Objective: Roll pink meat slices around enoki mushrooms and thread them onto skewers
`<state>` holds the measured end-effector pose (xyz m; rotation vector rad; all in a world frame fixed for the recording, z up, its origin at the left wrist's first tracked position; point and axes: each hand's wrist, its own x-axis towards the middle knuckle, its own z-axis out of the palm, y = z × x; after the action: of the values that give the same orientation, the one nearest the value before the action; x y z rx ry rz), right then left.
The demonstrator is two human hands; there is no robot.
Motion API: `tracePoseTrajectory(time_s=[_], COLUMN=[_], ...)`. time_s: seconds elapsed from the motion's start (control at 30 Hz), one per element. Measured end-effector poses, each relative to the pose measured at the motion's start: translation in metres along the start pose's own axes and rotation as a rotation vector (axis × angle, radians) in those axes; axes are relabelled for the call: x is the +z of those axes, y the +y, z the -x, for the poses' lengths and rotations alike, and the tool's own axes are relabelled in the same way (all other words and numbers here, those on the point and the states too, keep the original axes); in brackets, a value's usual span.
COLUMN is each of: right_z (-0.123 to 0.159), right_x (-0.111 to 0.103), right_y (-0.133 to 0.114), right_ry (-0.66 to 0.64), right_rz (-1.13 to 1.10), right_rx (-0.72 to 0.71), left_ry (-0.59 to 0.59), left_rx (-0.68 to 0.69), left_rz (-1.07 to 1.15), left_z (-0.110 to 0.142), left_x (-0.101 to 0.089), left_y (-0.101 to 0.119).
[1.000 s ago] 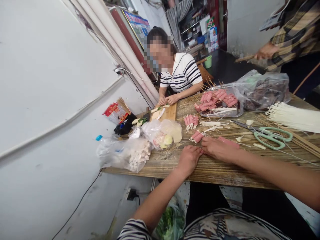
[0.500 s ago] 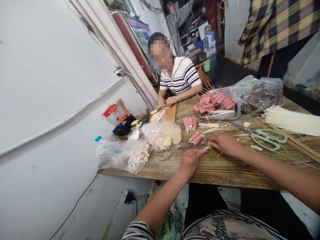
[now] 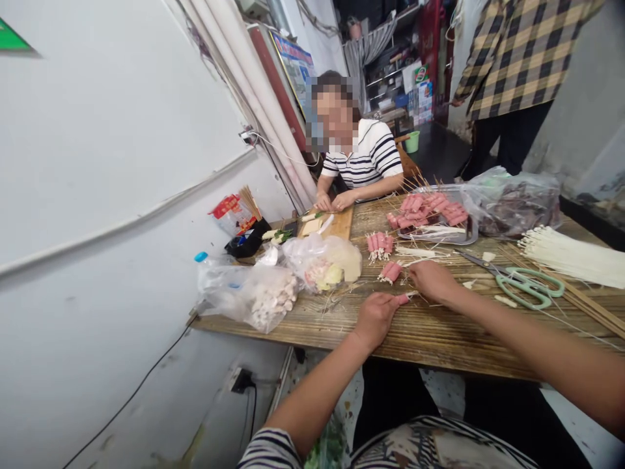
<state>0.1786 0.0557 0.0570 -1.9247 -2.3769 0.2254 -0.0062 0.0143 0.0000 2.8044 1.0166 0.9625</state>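
My left hand [image 3: 377,318] is closed around a pink meat roll [image 3: 402,299] with white enoki ends sticking out, low over the table near its front edge. My right hand [image 3: 432,281] is just beyond it, fingers bent together; what they pinch, if anything, is hidden. Right by those fingertips lies a small pair of pink rolls [image 3: 390,271] with enoki tips. A larger row of enoki meat rolls [image 3: 379,245] lies farther back, beside loose enoki strands [image 3: 420,252]. Green-handled scissors [image 3: 525,286] rest to the right of my right hand.
Behind stands a clear tray [image 3: 471,236] of skewered meat rolls beside a plastic bag [image 3: 517,202]. Enoki [image 3: 569,254] and wooden skewers [image 3: 593,299] lie right. Bagged mushrooms [image 3: 273,299] stand left. Across the table, a person [image 3: 364,156] works at a cutting board [image 3: 342,225].
My right hand has shifted slightly away from the roll in my left hand, toward the small pair of rolls. The person in plaid has moved farther off. The whole view has tilted a little.
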Motion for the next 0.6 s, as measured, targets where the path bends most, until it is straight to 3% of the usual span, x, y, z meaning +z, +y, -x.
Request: tracePoseTrajectory(time_s=[0.2,0.37,0.47,0.6], right_z=[0.036,0.091,0.131,0.170], right_x=[-0.029,-0.049,-0.033,0.016], right_y=[0.000,0.008,0.013,0.015], right_ry=[0.125,0.386,0.378,0.240], right_rz=[-0.005,-0.345,-0.591,-0.776], right_rx=[-0.100,-0.206,-0.124,0.059], left_ry=[0.005,0.010,0.002,-0.027], left_rx=[-0.039,-0.048,-0.074,-0.084], left_rz=[0.000,0.062,0.092,0.148], left_z=[-0.001,-0.002,-0.002,-0.004], left_x=[0.000,-0.003,-0.003,-0.003], left_y=[0.001,0.001,-0.001,-0.005])
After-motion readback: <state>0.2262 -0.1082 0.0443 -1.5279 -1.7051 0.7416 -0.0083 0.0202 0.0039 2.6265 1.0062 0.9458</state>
